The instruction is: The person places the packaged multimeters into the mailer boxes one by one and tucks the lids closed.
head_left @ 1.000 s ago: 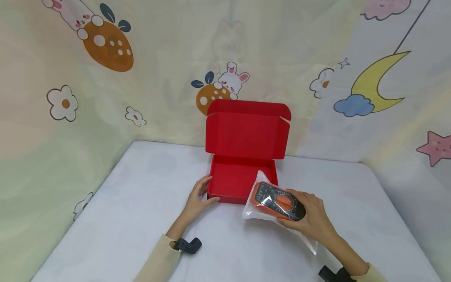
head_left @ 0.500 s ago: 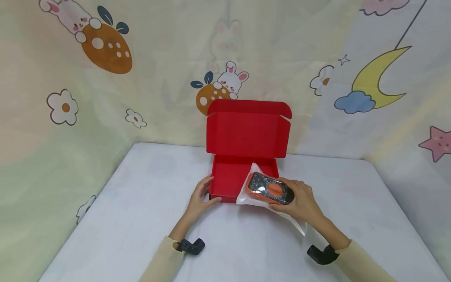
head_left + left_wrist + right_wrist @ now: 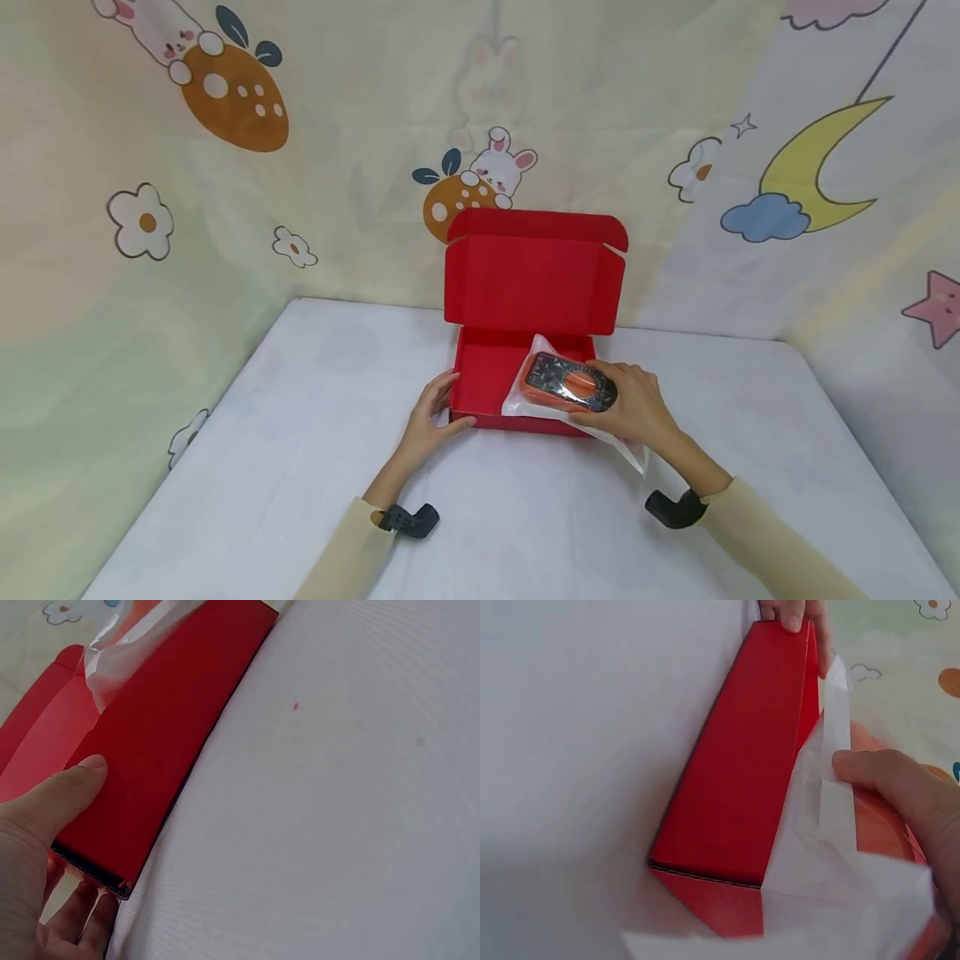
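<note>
An orange-and-black multimeter (image 3: 570,382) in a clear plastic bag (image 3: 517,403) is held over the right part of an open red cardboard box (image 3: 480,379). My right hand (image 3: 633,408) grips the multimeter through the bag at its right end, thumb toward me and fingers on the far side. My left hand (image 3: 429,423) holds the box's front left corner. In the left wrist view, the thumb (image 3: 79,784) lies on the front wall (image 3: 161,742) while the other fingers bend around the side. Bag and meter hide part of the box's inside.
The box lid (image 3: 534,279) stands upright at the back, close to the patterned backdrop (image 3: 360,167). A white cloth (image 3: 495,517) covers the table, whose far edge meets the backdrop. The bag's loose tail (image 3: 626,450) hangs past the front wall.
My right hand has carried the bagged multimeter away from me and slightly left, from in front of the box to over it. My left hand stays at the box corner.
</note>
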`<state>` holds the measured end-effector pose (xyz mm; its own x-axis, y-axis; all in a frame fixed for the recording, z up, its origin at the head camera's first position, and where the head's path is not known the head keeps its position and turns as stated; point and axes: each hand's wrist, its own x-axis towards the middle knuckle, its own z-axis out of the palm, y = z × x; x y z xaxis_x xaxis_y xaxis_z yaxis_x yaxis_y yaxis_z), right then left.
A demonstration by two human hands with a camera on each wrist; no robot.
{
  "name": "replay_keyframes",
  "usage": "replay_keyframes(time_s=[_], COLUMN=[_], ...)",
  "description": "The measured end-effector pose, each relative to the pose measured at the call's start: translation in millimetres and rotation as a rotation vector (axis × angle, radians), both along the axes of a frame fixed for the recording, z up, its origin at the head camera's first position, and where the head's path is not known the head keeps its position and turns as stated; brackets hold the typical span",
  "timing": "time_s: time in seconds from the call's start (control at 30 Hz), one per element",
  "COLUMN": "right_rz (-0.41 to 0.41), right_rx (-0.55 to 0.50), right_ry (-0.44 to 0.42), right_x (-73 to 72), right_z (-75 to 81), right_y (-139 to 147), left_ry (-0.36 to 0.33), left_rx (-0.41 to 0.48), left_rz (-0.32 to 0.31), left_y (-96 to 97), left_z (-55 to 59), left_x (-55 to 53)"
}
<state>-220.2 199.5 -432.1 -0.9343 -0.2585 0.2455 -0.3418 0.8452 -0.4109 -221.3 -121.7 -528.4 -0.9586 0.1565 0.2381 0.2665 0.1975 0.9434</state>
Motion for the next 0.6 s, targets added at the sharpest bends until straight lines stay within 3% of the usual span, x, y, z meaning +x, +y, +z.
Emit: replay_keyframes(time_s=[0.3,0.6], right_rz=[0.068,0.108], right_rx=[0.047,0.083], right_ry=[-0.006,-0.026], right_x=[-16.4,-32.7], right_z=[2.6,5.5], right_y=[-6.9,-20.3], left_ry=[0.006,-0.01], left_rx=[0.034,0.022], left_rz=[-0.016,0.004], left_y=[1.7,-1.7], left_z=[-7.1,-0.3], left_x=[2.2,0.4])
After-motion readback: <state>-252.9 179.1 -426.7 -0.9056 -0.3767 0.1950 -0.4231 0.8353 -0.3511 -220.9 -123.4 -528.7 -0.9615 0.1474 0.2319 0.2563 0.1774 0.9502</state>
